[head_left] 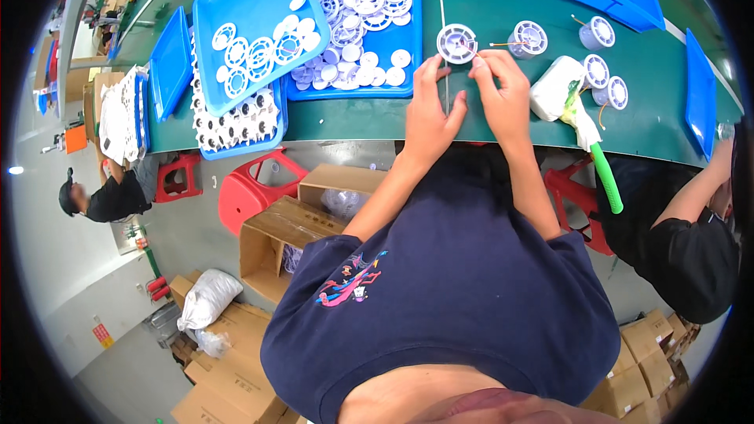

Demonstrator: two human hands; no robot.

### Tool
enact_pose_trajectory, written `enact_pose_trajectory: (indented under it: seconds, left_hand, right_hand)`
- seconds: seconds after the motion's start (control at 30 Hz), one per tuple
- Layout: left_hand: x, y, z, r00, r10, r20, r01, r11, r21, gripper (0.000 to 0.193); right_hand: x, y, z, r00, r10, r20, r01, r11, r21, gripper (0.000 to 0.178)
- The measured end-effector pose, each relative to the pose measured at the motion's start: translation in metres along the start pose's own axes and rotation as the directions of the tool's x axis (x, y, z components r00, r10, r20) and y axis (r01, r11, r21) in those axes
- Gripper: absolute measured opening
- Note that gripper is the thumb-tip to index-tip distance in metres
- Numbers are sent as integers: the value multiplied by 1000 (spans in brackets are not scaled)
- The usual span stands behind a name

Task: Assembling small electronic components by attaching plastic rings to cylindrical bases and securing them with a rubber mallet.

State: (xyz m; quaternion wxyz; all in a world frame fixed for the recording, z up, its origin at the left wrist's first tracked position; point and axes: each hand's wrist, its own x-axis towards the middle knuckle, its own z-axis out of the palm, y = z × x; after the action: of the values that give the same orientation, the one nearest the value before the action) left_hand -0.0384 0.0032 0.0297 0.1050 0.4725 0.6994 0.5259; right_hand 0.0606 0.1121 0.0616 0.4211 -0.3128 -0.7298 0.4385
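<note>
The round white part [456, 44] was positioned right of the large blue tray [353, 95]. On its tray-facing side was the left hand [430, 114], thumb spread from fingers. Opposite was the right hand [506, 98], fingertips close together; pinching could not be determined.

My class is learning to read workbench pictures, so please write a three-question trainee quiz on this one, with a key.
1. True or false: the left hand and right hand are both at the same white wheel.

2. Where is the green handle?
A) Left of both hands
B) Right of both hands
C) Between the hands

3. Fill in: the heaped white parts lie in a ____ tray.

Key: 1. True. 2. B. 3. Blue.
</note>
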Motion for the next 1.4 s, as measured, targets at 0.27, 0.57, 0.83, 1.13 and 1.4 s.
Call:
enact_pose_trajectory:
  seconds: [0.27, 0.57, 0.83, 1.13, 1.4]
  left_hand:
    - [2, -5, 0, 996, 88, 14, -88, 995, 36, 91]
    - [3, 5, -8, 966, 161, 201, -169, 985, 21, 72]
    - [-1, 0, -9, 959, 252, 127, -244, 967, -75, 76]
    - [-4, -4, -2, 997, 76, -6, -76, 996, -38, 68]
    - [3, -4, -2, 991, 13, 134, -12, 1000, -6, 56]
  right_hand:
    - [-21, -11, -30, 987, -13, 161, 9, 1000, 28, 13]
    - [-15, -6, -44, 983, 34, 183, -42, 998, 39, 13]
    - [0, 3, -26, 970, 151, 189, -192, 956, 222, 21]
    - [28, -24, 1, 960, -71, 272, 158, 936, -314, 25]
    - [59, -15, 64, 672, -87, 735, 520, 762, -385, 30]
